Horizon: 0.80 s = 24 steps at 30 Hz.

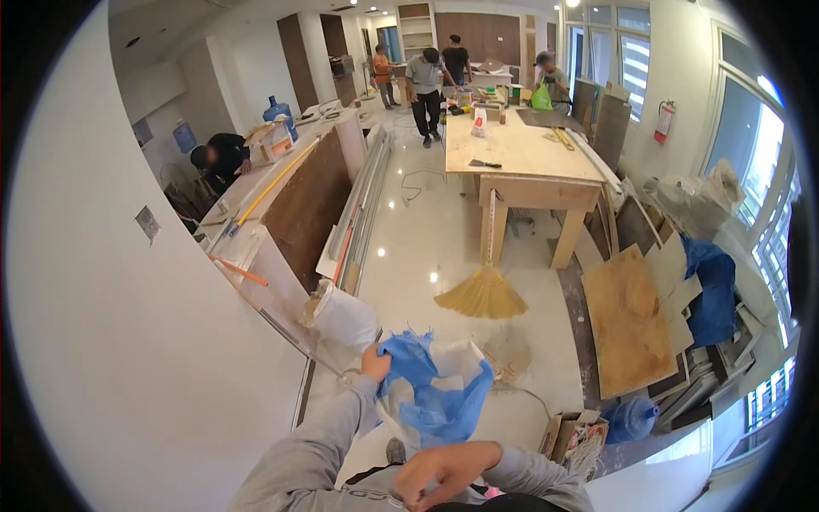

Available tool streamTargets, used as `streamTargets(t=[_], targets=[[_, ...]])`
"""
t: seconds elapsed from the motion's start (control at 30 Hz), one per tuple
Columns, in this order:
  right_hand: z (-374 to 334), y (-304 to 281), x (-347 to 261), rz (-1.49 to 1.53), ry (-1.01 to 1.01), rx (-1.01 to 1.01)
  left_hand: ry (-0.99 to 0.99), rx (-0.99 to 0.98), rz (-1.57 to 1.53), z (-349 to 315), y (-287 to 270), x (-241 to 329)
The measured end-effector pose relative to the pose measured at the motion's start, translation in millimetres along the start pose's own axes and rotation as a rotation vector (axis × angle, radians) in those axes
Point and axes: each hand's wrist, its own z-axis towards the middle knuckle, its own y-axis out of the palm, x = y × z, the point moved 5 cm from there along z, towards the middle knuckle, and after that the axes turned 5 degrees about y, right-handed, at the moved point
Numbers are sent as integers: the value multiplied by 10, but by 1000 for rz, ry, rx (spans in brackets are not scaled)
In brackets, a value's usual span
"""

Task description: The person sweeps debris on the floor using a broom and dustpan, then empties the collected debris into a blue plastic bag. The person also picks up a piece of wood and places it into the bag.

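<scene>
My left hand (376, 363) grips the upper left edge of a blue and white woven plastic sack (437, 394), which hangs crumpled and partly open in front of me. Close to my body, my right hand (445, 472) is bent inward with its fingers curled; anything inside them is hidden. Just left of the sack stands a white bag or liner (343, 317) by the wall. Beyond it, a straw broom (483, 293) leans against the table with its bristles down. A heap of dust and debris (509, 352) lies on the floor to the sack's right.
A plywood worktable (529, 162) carries a scraper (485, 164) and other tools. Metal channels (367, 209) line the left counter. At right are stacked boards (629, 320), a blue water jug (631, 418) and a cardboard box (573, 437). Several people work farther back.
</scene>
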Motion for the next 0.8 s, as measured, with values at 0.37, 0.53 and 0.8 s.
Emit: streamTargets(t=[0.37,0.53,0.8], targets=[[-37,-48,179,9,182,348,-120,-42,-216,-286,-32,186],[-161,-284,6,-127,180,587,-96,1,-229,-136,-37,-54],[-224,-365,-192,-258,151,604,-73,12,-306,-31,-68,218]])
